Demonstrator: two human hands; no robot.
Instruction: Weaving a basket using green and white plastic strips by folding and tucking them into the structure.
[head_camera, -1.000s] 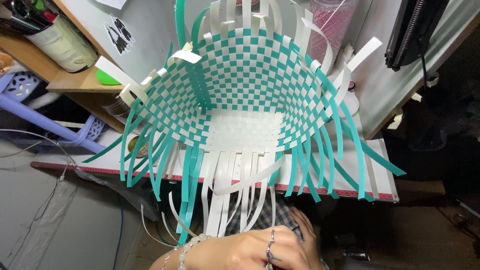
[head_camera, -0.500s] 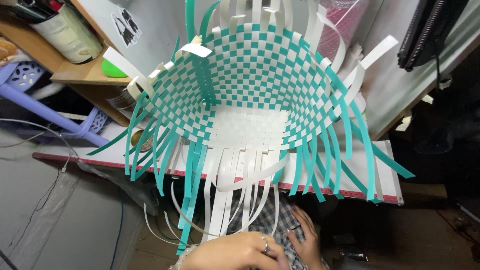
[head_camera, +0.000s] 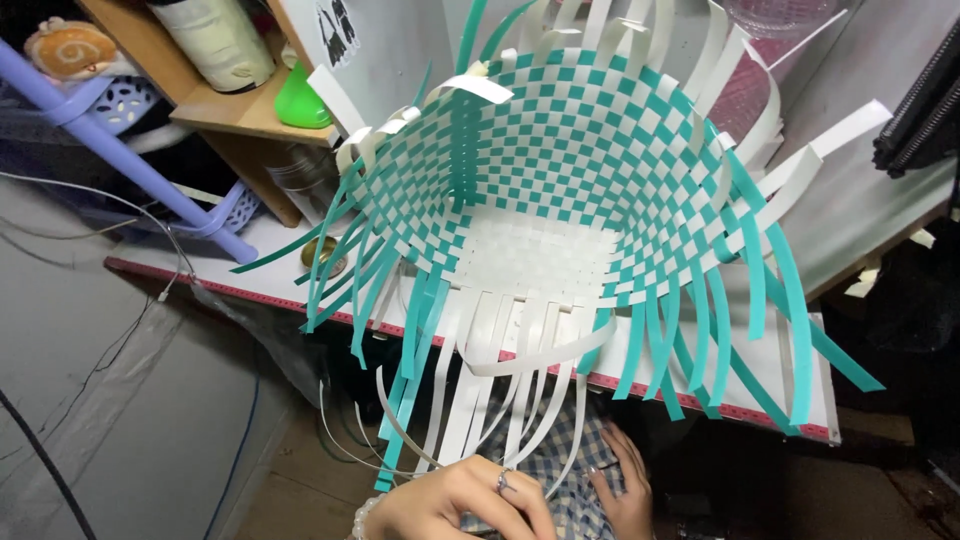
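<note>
Bright, even light falls on the woven basket (head_camera: 560, 180), which is sharp and free of glare. The floor under the table edge (head_camera: 700, 395) lies in deep shadow. The picture's corners bend slightly.

Half-woven teal/white basket (head_camera: 570, 190) on table edge, loose strips (head_camera: 500, 400) hanging

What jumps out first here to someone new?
The half-woven basket of teal and white strips fills the middle, tipped so its checkered inside and white base face the camera, loose strip ends fanning over the table edge. At the bottom, the left hand and right hand sit among the hanging white strips. A green cup sits on the shelf, upper left.
</note>
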